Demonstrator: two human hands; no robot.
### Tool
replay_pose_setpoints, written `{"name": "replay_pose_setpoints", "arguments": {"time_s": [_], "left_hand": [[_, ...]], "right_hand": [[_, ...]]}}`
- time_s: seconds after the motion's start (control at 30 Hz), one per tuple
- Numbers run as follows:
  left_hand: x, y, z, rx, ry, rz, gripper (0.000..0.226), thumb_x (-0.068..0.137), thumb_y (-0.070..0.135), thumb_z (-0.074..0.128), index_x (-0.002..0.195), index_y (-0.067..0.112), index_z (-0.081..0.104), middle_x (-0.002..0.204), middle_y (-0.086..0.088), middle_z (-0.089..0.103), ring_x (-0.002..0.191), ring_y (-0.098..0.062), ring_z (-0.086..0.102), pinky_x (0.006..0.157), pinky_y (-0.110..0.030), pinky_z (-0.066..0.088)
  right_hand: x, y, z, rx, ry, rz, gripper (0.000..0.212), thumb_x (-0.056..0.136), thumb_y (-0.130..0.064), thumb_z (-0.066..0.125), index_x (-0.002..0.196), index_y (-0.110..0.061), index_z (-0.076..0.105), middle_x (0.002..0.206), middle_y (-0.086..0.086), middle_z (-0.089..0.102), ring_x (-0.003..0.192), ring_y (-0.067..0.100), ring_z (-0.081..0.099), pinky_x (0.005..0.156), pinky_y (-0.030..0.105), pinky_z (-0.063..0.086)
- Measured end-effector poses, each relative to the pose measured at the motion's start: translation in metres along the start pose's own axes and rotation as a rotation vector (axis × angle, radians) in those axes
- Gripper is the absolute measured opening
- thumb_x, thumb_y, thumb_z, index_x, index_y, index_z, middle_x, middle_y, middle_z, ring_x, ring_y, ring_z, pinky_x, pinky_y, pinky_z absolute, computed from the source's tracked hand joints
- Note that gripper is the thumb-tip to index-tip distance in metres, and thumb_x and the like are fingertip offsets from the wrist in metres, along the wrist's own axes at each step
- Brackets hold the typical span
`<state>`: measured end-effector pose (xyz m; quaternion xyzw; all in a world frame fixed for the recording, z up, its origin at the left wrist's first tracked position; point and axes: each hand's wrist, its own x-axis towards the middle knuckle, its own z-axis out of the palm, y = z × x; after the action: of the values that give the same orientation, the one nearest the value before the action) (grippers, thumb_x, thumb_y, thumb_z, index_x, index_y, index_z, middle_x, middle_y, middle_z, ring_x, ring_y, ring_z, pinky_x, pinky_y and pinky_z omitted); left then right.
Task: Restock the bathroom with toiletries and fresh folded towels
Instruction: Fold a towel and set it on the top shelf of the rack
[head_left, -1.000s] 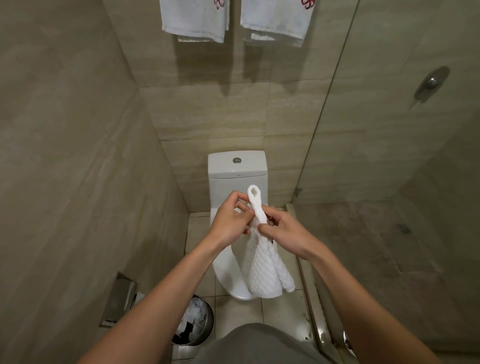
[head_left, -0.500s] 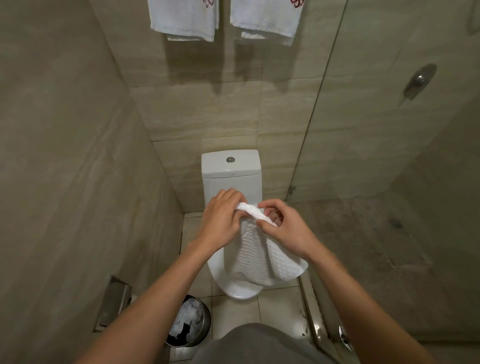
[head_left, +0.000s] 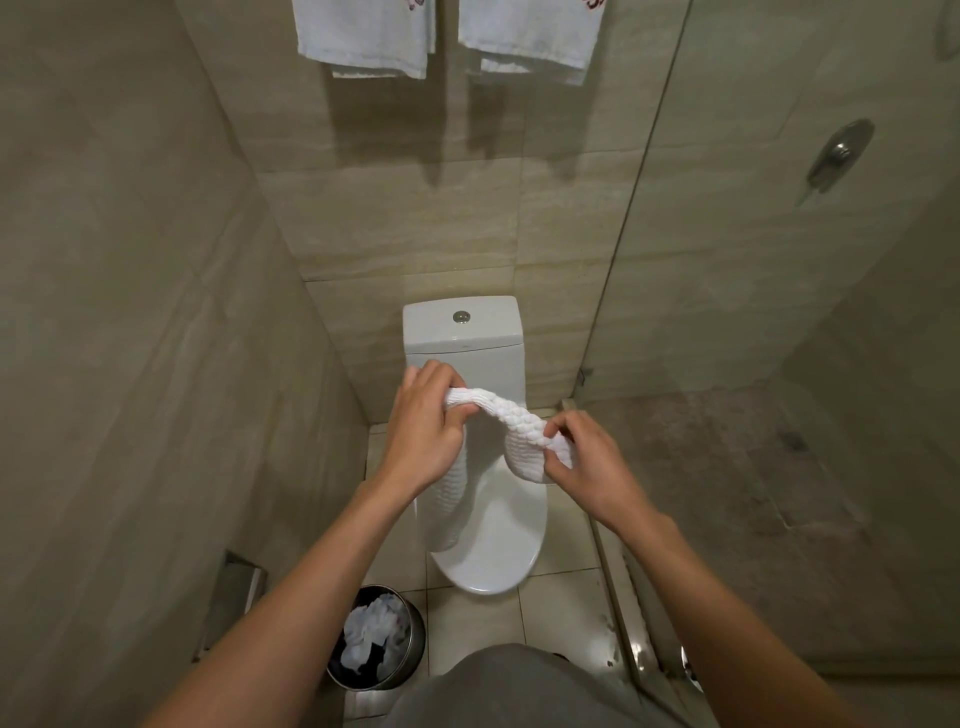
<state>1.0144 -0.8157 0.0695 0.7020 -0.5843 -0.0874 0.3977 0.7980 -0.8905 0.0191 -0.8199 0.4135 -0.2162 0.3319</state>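
A small white waffle-weave towel (head_left: 511, 428) is stretched between my two hands above the toilet (head_left: 488, 545). My left hand (head_left: 423, 431) grips its left end, and a length of cloth hangs down below that hand. My right hand (head_left: 584, 462) pinches the bunched right end between thumb and fingers. Two white towels (head_left: 363, 36) (head_left: 530, 36) hang on the back wall at the top of the view.
A metal waste bin (head_left: 376, 639) with crumpled paper stands on the floor at lower left. A steel paper holder (head_left: 234, 592) is set in the left wall. A glass panel (head_left: 628, 234) and a floor track divide off the shower on the right, with its valve (head_left: 839, 156).
My hands have moved apart, pulling the towel out sideways from a bunched vertical hang. The view has tilted slightly.
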Motion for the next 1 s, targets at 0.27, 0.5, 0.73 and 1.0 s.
{"name": "replay_pose_setpoints", "arguments": {"time_s": [0.27, 0.5, 0.73, 1.0], "left_hand": [[-0.001, -0.006, -0.002, -0.030, 0.036, -0.051, 0.017, 0.086, 0.017, 0.071, 0.083, 0.016, 0.054, 0.086, 0.014, 0.048, 0.087, -0.012, 0.040, 0.074, -0.027, 0.035], [-0.002, -0.011, -0.006, -0.068, 0.061, -0.104, 0.015, 0.088, 0.020, 0.069, 0.084, 0.022, 0.054, 0.088, 0.020, 0.050, 0.089, -0.015, 0.051, 0.075, -0.033, 0.042], [-0.005, -0.023, -0.010, -0.038, 0.047, -0.101, 0.017, 0.085, 0.004, 0.069, 0.086, 0.015, 0.057, 0.092, 0.013, 0.047, 0.092, -0.021, 0.051, 0.076, -0.026, 0.038], [-0.011, -0.035, -0.013, -0.048, -0.028, -0.211, 0.026, 0.084, -0.009, 0.062, 0.092, 0.015, 0.059, 0.101, 0.003, 0.044, 0.098, -0.018, 0.050, 0.084, -0.018, 0.039]], "right_hand": [[0.002, 0.002, 0.006, -0.061, 0.053, 0.024, 0.014, 0.087, -0.022, 0.064, 0.097, -0.028, 0.055, 0.099, -0.016, 0.050, 0.093, -0.003, 0.045, 0.076, 0.014, 0.034], [-0.005, 0.006, 0.008, -0.146, 0.017, -0.027, 0.018, 0.101, -0.040, 0.046, 0.094, -0.023, 0.050, 0.095, -0.010, 0.048, 0.087, 0.006, 0.044, 0.072, 0.028, 0.041], [-0.001, -0.004, -0.001, 0.041, 0.072, 0.099, 0.008, 0.099, -0.029, 0.054, 0.094, -0.023, 0.052, 0.097, -0.013, 0.052, 0.088, 0.002, 0.050, 0.076, 0.025, 0.039], [0.000, -0.009, -0.012, 0.086, 0.061, 0.090, 0.008, 0.095, -0.020, 0.060, 0.094, -0.026, 0.056, 0.099, -0.007, 0.060, 0.091, 0.004, 0.055, 0.076, 0.022, 0.040]]}}
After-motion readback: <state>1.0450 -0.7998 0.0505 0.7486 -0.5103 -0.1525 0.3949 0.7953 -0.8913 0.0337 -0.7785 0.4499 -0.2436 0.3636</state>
